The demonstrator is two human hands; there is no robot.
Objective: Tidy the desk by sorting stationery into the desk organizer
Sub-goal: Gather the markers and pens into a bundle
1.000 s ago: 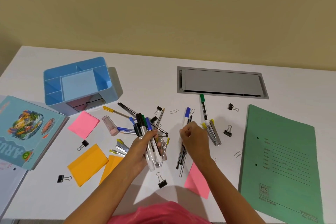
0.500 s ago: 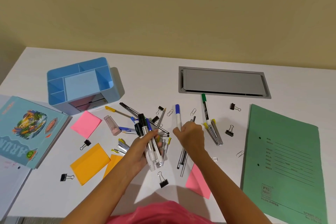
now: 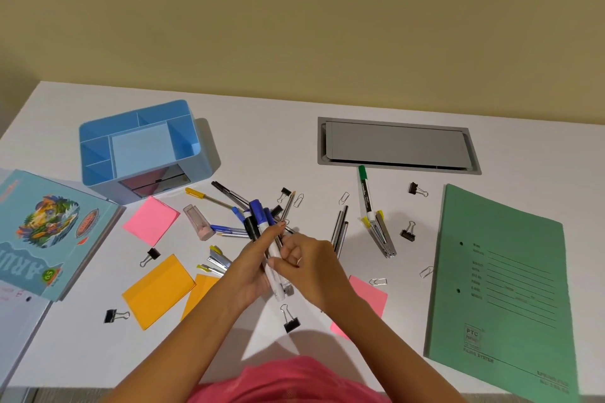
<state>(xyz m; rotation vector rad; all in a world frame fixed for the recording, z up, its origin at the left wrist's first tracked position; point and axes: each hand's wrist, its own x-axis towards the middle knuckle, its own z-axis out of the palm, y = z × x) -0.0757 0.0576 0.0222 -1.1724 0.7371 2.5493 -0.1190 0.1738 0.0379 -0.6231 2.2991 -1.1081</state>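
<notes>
A bundle of white-barrelled markers and pens with blue and black caps (image 3: pixel 265 239) is clasped at the centre of the white desk (image 3: pixel 262 141), the left hand (image 3: pixel 252 267) wrapped closed around it. At its three o'clock, the right hand (image 3: pixel 309 263) is pressed against the bundle, fingers curled onto a white barrel. The light blue plastic desk organizer (image 3: pixel 140 149) is seen at ten o'clock, well apart. A green-capped marker (image 3: pixel 365 193) is left lying at two o'clock, a green paper folder (image 3: pixel 501 288) at three.
</notes>
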